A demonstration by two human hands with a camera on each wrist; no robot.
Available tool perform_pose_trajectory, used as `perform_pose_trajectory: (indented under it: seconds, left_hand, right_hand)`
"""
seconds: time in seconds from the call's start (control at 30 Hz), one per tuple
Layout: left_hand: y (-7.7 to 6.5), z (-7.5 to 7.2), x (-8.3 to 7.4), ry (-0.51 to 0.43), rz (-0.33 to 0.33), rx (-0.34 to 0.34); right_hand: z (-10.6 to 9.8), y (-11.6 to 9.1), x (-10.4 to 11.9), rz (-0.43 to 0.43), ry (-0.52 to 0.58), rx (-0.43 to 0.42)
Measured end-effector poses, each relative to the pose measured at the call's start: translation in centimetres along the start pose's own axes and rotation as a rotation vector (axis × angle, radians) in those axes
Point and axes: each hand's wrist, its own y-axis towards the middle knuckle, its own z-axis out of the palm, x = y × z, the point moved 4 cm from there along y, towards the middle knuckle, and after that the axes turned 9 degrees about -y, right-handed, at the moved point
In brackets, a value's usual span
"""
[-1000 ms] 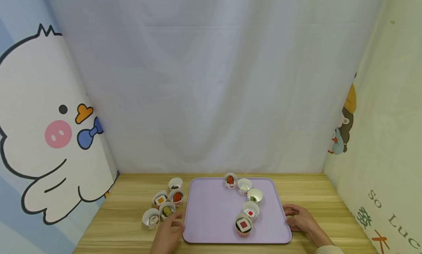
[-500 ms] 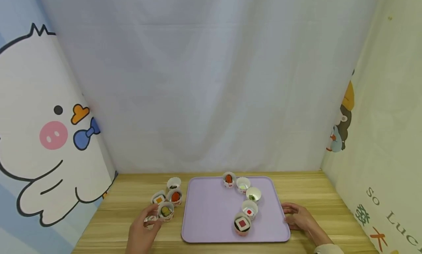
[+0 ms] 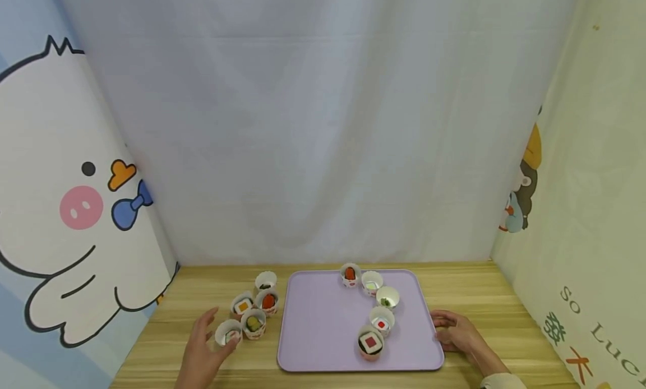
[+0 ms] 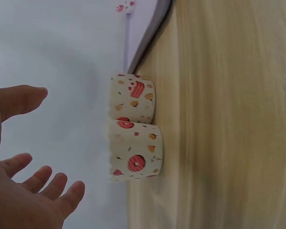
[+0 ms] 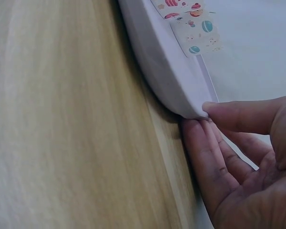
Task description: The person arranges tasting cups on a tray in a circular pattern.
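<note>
My left hand (image 3: 202,350) hovers around a white paper cupcake cup (image 3: 225,331) at the left of the table, thumb and fingers spread apart. In the left wrist view, a donut-printed cup (image 4: 136,152) stands upright, and the fingers hold nothing. Close beside the first cup are a cup with a green-yellow filling (image 3: 253,324) and a cup with a white-and-orange square piece (image 3: 243,305). My right hand (image 3: 456,334) is at the right edge of a lilac tray (image 3: 318,322); in the right wrist view, the thumb touches its rim, with fingers underneath, pinching it.
Several cups stand in a curving line on the tray's right half, from a cup with a red piece (image 3: 350,274) to one with a white-and-red square (image 3: 370,343). Another red-filled cup (image 3: 268,301) and a darker-filled cup (image 3: 266,281) stand left of the tray. A grey-white curtain (image 3: 323,153) hangs behind.
My left hand has moved left from the tray's left edge to the nearest left cup, with its fingers spreading wider. The right hand stays at the tray's edge.
</note>
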Motion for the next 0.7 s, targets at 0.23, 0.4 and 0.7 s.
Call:
perform_pose_trajectory:
  seconds: [0.23,0.4,0.7]
  left_hand:
    - [1.1,0.3,3.0,-0.079,-0.167,0.118]
    - [1.6,0.8,4.2,-0.086,-0.135,0.115]
    - [2.7,1.6,5.6,0.042,-0.113,0.1]
  right_hand:
    - [0.0,0.2,0.1,0.005,-0.008,-0.012]
    - [-0.1,0.2,0.1,-0.008,-0.01,-0.012]
    - [-0.1,0.2,-0.1,0.003,-0.011,-0.01]
